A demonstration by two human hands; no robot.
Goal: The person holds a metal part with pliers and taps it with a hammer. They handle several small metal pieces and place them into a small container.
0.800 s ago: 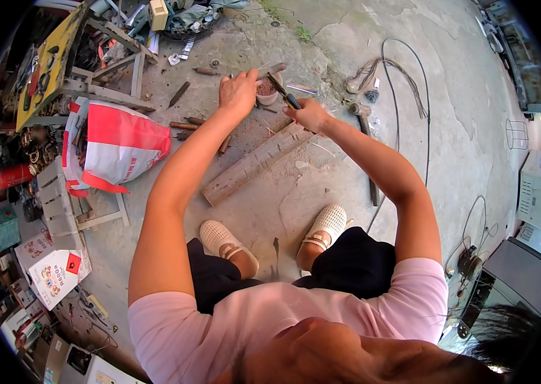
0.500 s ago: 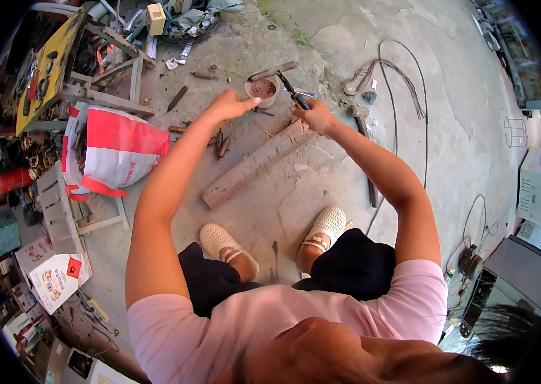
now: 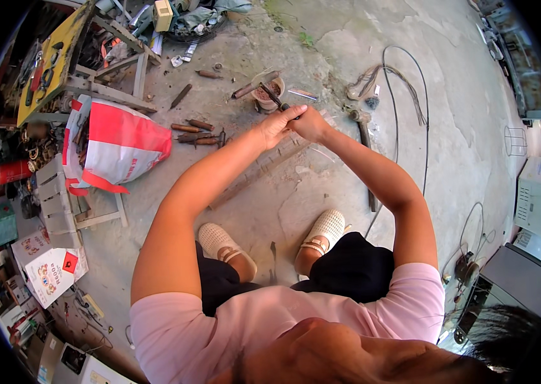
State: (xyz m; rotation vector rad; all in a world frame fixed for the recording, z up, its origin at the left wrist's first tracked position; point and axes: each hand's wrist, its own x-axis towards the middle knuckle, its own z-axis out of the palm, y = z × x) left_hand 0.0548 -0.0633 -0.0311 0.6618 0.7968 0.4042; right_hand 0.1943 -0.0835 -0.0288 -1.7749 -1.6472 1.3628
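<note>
Cracked concrete (image 3: 462, 128) is used as the working floor, with clutter crowded along both sides of the room. At the centre, the pliers (image 3: 272, 96) are grasped by the right hand (image 3: 310, 125), whose fingers are wrapped around the handles. The left hand (image 3: 273, 128) is brought up against it, thumb laid across; whether the handles are also grasped by it cannot be told, since its fingers are partly hidden. By this pairing the tool is probably steadied, or more squeeze is lent.

At the far end of the pliers, a rusty rod (image 3: 243, 92) is apparently pinched, tilted above the rim of a small cup (image 3: 264, 106) that is partly filled with reddish-brown grains (their nature cannot be made out). Fingers are presumably kept clear of the rod by the length of the tool.

Nearer the feet, a wooden block (image 3: 283, 157) is laid slantwise, partly covered by the left forearm. On the right, a hammer (image 3: 365, 136) is set down lengthwise, seemingly so that it can be reached easily. Brown cylinders (image 3: 197, 137) are grouped on the left, and beyond them a red-and-white bag (image 3: 123, 144) is stood against a wooden frame (image 3: 137, 80).
</note>
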